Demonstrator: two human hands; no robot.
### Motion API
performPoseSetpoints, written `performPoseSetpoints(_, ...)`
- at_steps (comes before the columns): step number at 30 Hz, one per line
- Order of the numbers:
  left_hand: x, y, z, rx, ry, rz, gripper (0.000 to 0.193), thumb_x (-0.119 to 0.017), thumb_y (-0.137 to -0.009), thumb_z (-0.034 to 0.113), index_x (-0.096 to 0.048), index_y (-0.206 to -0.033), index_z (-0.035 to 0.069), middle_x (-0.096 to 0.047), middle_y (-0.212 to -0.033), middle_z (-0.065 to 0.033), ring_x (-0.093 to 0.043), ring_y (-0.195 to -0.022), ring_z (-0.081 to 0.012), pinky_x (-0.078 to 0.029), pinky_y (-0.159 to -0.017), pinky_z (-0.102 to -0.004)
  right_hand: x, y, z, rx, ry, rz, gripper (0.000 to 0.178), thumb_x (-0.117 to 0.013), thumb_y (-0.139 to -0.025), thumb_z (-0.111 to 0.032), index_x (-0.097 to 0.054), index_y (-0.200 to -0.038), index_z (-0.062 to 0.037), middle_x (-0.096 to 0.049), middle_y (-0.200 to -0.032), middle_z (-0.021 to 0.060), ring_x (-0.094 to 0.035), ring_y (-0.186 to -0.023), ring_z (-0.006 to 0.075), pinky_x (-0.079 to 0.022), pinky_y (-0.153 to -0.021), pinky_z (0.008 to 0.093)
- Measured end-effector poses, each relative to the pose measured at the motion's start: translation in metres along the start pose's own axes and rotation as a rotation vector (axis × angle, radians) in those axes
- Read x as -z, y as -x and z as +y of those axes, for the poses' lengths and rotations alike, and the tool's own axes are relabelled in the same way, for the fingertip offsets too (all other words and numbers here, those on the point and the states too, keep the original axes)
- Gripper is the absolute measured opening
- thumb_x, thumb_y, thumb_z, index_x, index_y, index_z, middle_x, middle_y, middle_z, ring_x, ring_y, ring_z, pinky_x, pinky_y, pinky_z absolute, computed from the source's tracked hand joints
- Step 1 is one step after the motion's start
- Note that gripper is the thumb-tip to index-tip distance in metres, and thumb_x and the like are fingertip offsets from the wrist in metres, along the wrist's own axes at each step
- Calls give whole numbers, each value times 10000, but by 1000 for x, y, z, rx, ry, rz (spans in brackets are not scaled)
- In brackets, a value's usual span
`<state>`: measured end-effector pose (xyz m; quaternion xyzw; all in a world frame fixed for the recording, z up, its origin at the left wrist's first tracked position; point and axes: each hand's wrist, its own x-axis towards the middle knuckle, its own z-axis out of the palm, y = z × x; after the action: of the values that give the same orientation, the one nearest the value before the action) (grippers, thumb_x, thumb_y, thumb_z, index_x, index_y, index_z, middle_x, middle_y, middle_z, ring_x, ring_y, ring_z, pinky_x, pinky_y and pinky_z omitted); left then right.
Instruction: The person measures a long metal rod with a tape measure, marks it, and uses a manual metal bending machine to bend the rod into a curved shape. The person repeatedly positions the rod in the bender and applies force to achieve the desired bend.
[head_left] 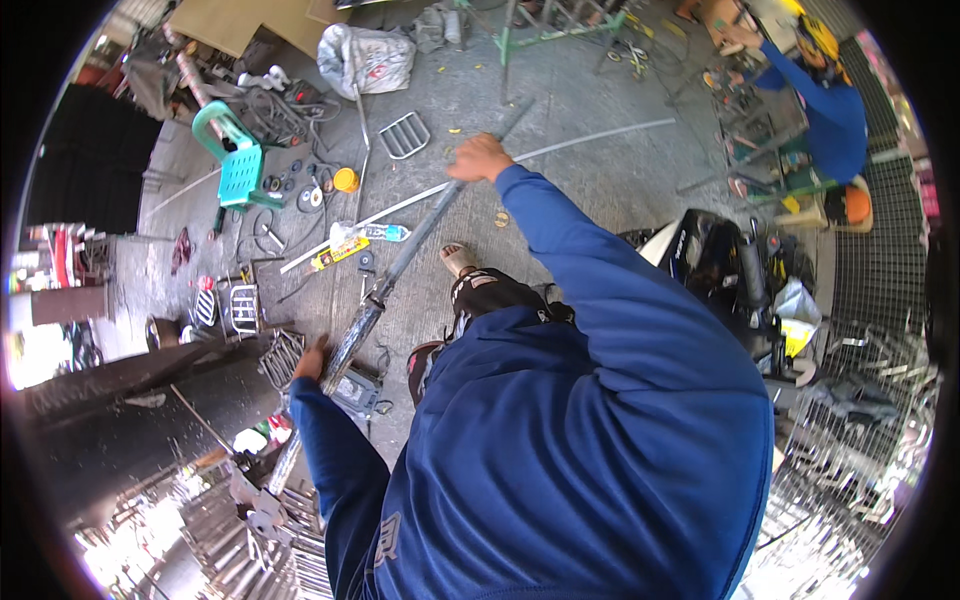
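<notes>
A long grey metal tube (412,243) slants across the view from upper right to lower left. My right hand (480,158) is closed around its upper part, with the arm stretched forward. Farther down, the tube passes into a thicker, mottled dark-and-silver section (357,335). My left hand (311,360) lies against the left side of that section; its fingers are too small and partly hidden to show whether they grip. Beneath the tube, a thin pale strip (400,206) crosses the floor, with a clear plastic bottle (388,232) and a yellow package (341,252) beside it.
At the left stands a green plastic chair (240,172) near cables and discs. A dark cylinder (150,415) fills the lower left. A white sack (368,58) and a small metal rack (404,136) lie ahead. A motorcycle (705,250) and another person (830,110) are at right.
</notes>
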<state>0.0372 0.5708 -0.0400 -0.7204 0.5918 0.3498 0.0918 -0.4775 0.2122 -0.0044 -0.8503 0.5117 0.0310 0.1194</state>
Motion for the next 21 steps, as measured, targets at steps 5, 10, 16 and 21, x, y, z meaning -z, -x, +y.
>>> performPoseSetpoints(5, -18, 33, -25, 14, -356, -30, 392, -325, -1037, 222, -544, -1307, 40, -679, -1139, -317, -678, -1082, -429, -512, -931, -522, -6, 24, 3, -24, -48, 114, 520, -560, -835, -509, -795, -944, -58, -749, -1020, 201, -717, -1006, 358, -530, -911, 459)
performPoseSetpoints(10, -38, 61, 13, 328, 457, 12, 540, -312, -1024, 416, -633, -987, -16, -681, -743, -231, -672, -562, -322, -553, -531, -433, -18, 84, 17, -98, -14, 139, 519, -534, -834, -492, -792, -1020, -82, -738, -1113, 187, -698, -1073, 344, -522, -926, 455)
performPoseSetpoints(16, -33, 63, 13, 325, 286, 165, 733, -336, -979, 567, -675, -1118, -69, -682, -1061, -302, -678, -956, -386, -517, -855, -436, -16, 123, 19, -106, -37, 219, 521, -514, -843, -483, -785, -1078, -106, -738, -1160, 142, -689, -1116, 330, -515, -954, 436)
performPoseSetpoints(21, -45, 78, 25, 268, -18, 243, 592, -331, -1003, 465, -634, -1210, 2, -621, -1251, -327, -578, -1227, -426, -421, -1029, -464, -10, 163, 14, -176, -47, 188, 521, -509, -847, -470, -777, -1106, -107, -729, -1176, 164, -691, -1122, 321, -510, -966, 426)
